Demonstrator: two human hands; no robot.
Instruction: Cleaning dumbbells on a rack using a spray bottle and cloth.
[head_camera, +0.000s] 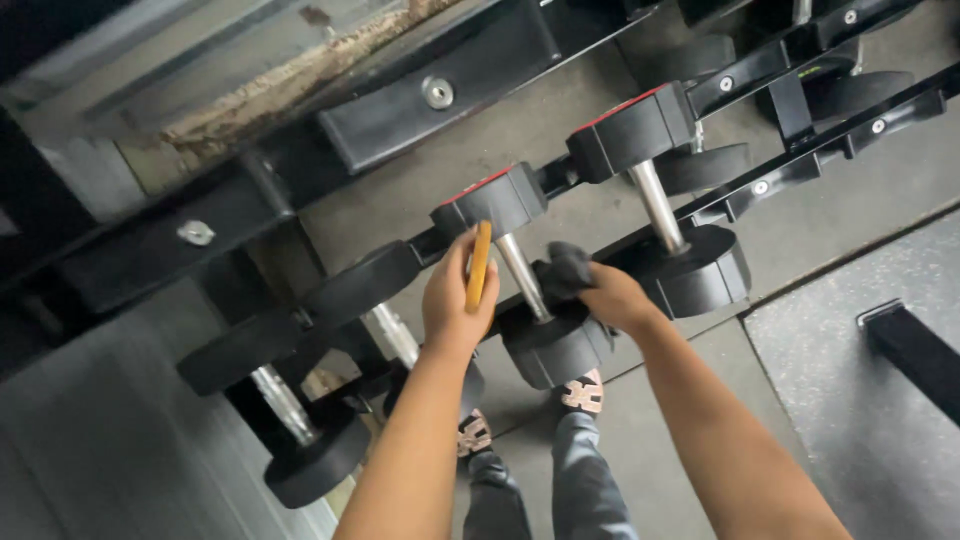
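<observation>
- The left hand (455, 300) is raised in front of the dumbbell rack (760, 185), its fingers (462, 262) closed narrowly around a flat yellow-orange strip (479, 266).
- The strip stands out above the grip, pinched along its lower part between thumb and fingers; its upper end lies just against the far head of the middle dumbbell (520, 270).
- The strip's long axis runs nearly up and down in the view, leaning slightly to the right at the top, so it points toward the dumbbell head above it.
- The right hand (615, 298) is closed on a dark cloth (562, 270), which is bunched up and pressed against the near head of the same dumbbell, just right of its shiny metal handle.
- The cloth sits at the fingertips, ahead of the knuckles, touching the black rubber head; how tightly the fingers curl beneath it cannot be seen.
- The middle dumbbell lies across the rack rails, its handle slanting from upper left to lower right, between the two hands.
- A second dumbbell (665, 200) rests just to the right, in the same slant; further dumbbells (300, 400) lie to the left.
- Below the arms, the person's shoes (582, 392) stand on the grey floor (860, 420).
</observation>
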